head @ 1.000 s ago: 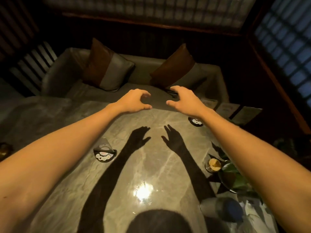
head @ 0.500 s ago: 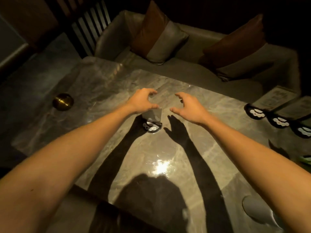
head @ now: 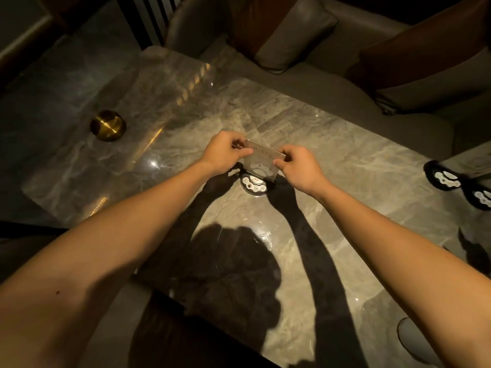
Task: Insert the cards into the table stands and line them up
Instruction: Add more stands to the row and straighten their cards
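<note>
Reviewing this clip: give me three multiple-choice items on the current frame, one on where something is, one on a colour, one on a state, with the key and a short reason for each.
1. Where does the round metal bowl sit on the grey marble table?
A. far left of the hands
B. between the hands
C. at the right edge

2. What colour is that bowl?
A. red
B. gold
C. white

3. What is happening to the clear rectangular card?
A. it lies flat on the table
B. only one hand holds it
C. both hands pinch it upright over the round black stand

Key: 1 A, the bowl stands well to the left of the left hand. 2 B, it shines brassy gold. 3 C, the left hand and the right hand each grip a top corner, with the card's lower edge at the stand.
</note>
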`<action>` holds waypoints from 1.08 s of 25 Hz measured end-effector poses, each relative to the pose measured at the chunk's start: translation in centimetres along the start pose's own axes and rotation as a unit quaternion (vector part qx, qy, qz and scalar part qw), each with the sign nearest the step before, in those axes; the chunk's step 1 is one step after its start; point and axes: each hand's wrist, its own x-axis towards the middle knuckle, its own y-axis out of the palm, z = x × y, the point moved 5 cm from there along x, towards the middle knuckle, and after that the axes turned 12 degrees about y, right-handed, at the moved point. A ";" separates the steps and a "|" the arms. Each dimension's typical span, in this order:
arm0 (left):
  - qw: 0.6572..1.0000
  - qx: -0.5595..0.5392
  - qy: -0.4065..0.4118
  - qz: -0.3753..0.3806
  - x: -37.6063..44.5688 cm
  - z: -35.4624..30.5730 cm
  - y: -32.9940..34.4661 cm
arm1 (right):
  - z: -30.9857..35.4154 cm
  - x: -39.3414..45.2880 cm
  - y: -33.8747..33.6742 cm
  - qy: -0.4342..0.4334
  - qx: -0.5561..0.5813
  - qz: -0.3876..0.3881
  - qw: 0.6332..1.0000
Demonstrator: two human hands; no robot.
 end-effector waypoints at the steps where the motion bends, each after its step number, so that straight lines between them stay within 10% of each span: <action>1: 1.000 -0.008 0.007 0.001 0.1 -0.4 0.0 | -0.1 0.1 -0.4 -0.003 -0.006 -0.003 1.000; 27: 0.974 0.005 0.206 0.097 22.1 -28.7 22.5 | -21.0 3.6 -35.7 0.041 -0.121 -0.150 0.980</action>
